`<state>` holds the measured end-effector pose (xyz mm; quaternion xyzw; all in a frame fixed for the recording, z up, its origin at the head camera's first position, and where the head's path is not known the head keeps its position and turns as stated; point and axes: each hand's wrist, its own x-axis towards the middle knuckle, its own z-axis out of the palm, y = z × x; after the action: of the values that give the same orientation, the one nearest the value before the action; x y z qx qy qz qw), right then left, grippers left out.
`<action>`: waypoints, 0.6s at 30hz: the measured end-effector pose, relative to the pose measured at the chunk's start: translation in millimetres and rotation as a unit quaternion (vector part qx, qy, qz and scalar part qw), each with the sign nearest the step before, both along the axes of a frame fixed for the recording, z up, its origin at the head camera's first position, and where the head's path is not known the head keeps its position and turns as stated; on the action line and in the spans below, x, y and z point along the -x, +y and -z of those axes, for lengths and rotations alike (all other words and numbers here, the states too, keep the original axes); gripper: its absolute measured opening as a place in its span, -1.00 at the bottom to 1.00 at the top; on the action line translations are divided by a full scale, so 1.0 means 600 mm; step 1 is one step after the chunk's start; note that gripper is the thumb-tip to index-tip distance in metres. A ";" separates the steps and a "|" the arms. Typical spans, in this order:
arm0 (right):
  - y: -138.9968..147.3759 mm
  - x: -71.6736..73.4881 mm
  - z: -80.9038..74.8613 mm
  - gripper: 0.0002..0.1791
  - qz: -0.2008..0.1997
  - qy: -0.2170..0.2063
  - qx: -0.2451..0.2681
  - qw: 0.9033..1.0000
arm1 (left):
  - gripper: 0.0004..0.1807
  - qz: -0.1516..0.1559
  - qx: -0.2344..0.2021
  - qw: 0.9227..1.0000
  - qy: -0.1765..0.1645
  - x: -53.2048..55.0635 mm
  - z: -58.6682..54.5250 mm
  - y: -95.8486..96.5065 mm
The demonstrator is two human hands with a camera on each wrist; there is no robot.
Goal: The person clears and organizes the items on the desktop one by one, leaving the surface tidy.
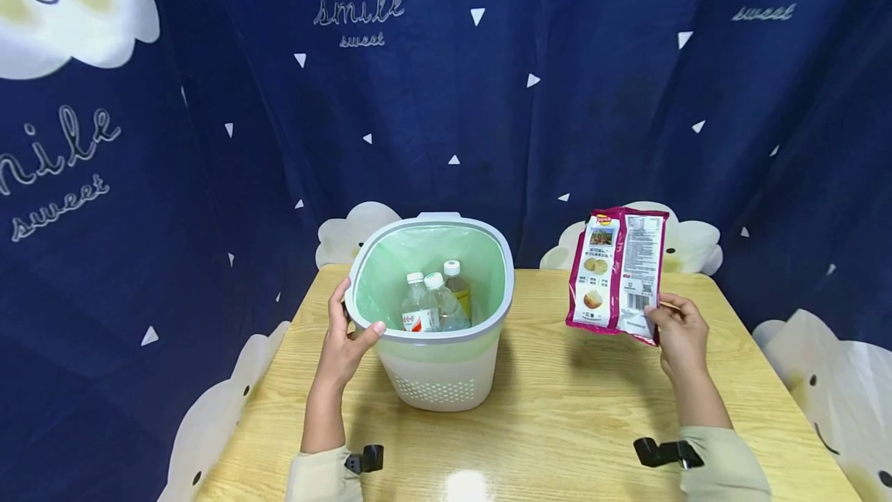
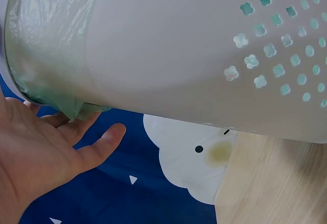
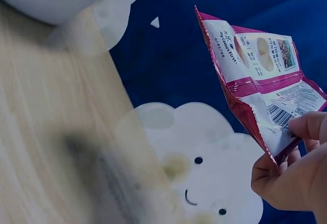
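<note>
A light bin (image 1: 446,374) with a grey rim and pale green plastic liner (image 2: 51,40) stands on the wooden table. My left hand (image 1: 345,339) is at the rim's left front side, fingers spread and touching the outside below it. In the left wrist view that hand (image 2: 46,147) has its thumb apart from the bin wall; some fingertips are hidden behind the liner. On the right, my right hand (image 1: 683,329) pinches a magenta-and-white chip bag (image 1: 616,273) by its lower right corner, thumb in front, holding it up above the table.
Inside the bin are several plastic bottles, among them a white-capped one (image 1: 420,304) and one with a yellow label (image 1: 460,293). The wooden table (image 1: 557,424) ends at a dark blue curtain (image 1: 432,115) with cloud prints, behind and at both sides.
</note>
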<state>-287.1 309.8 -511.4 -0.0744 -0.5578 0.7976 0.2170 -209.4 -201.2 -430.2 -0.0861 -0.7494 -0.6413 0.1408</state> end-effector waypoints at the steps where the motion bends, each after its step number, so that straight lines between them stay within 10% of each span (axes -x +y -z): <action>1: 0.002 0.007 0.003 -0.65 0.001 -0.004 -0.013 1.000 | -0.06 0.000 -0.001 1.000 -0.002 0.000 -0.001 0.000; 10: -0.076 -0.029 -0.125 -0.71 0.039 -0.066 -0.007 0.997 | -0.06 0.003 0.003 1.000 -0.018 -0.027 -0.048 0.016; 18: -0.093 -0.011 -0.154 -0.68 0.047 -0.036 -0.017 0.998 | -0.06 0.006 -0.003 1.000 -0.016 -0.021 -0.039 0.014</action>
<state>-280.4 254.2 -419.2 -0.1252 -0.5744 0.7739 0.2354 -196.6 -192.6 -407.0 -0.0797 -0.7493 -0.6454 0.1255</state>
